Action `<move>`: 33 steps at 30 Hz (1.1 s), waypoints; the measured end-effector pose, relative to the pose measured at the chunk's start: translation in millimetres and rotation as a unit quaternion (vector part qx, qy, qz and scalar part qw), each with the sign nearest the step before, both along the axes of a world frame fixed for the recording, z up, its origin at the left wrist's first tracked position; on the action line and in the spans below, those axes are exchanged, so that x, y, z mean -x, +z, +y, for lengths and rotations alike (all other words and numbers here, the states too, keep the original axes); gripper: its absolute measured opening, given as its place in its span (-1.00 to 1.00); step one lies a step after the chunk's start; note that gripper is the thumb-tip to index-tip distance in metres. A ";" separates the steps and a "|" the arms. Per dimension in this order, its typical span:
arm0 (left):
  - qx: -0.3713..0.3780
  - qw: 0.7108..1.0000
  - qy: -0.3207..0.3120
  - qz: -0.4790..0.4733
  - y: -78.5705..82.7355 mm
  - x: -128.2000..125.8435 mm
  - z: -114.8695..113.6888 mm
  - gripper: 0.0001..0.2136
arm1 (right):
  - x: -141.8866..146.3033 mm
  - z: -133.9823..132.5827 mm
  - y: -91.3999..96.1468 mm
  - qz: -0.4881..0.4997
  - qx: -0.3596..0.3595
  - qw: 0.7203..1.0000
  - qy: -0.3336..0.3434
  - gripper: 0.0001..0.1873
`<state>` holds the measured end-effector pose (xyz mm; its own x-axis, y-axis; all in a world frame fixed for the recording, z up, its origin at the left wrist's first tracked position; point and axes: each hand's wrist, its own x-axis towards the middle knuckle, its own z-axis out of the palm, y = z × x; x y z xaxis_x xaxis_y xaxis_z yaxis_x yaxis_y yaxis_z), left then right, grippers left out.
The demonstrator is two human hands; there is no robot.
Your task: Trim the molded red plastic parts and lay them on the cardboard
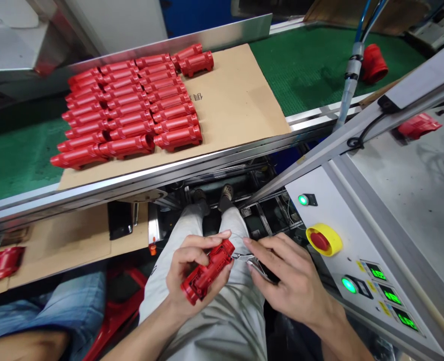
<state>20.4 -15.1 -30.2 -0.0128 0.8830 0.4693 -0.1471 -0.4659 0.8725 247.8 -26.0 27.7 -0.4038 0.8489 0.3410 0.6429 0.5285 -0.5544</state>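
Observation:
My left hand (186,271) is closed around a red plastic housing (209,271), held tilted above my lap with its open, ribbed side facing up. In my right hand (291,276) is a pair of small metal nippers (251,260). Their jaws point left and reach the upper right end of the housing; whether they touch it I cannot tell. Part of the handles is hidden behind my fingers.
Many similar red housings (131,105) lie in rows on cardboard (244,95) over a green conveyor (297,65). At right stands a control panel with an emergency stop button (321,240). A phone (120,220) rests below the conveyor. Another person's leg (56,306) is at left.

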 end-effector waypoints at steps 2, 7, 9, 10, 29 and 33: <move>-0.004 1.000 -0.007 0.007 0.3 1.5 -0.7 -0.50 | -2.0 0.9 1.8 -0.014 -0.002 1.000 0.013 -0.37; -0.012 1.000 -0.020 0.017 -0.5 3.8 1.0 -0.50 | -8.5 2.4 8.0 -0.052 0.008 0.998 0.039 -0.41; -0.021 0.999 -0.020 0.021 -0.2 4.2 2.2 -0.49 | -8.9 2.7 9.1 -0.053 0.021 0.997 0.042 -0.40; -0.025 0.999 -0.019 0.026 0.0 4.6 2.7 -0.48 | -8.5 2.9 9.2 -0.050 0.027 0.998 0.042 -0.41; -0.010 0.999 -0.039 0.033 -2.8 7.5 0.0 -0.48 | -16.9 12.2 5.0 -0.090 0.016 0.994 0.068 -0.47; 0.019 0.998 -0.050 0.017 -1.7 6.7 -1.3 -0.51 | -21.2 14.4 3.3 -0.077 0.019 0.994 0.080 -0.46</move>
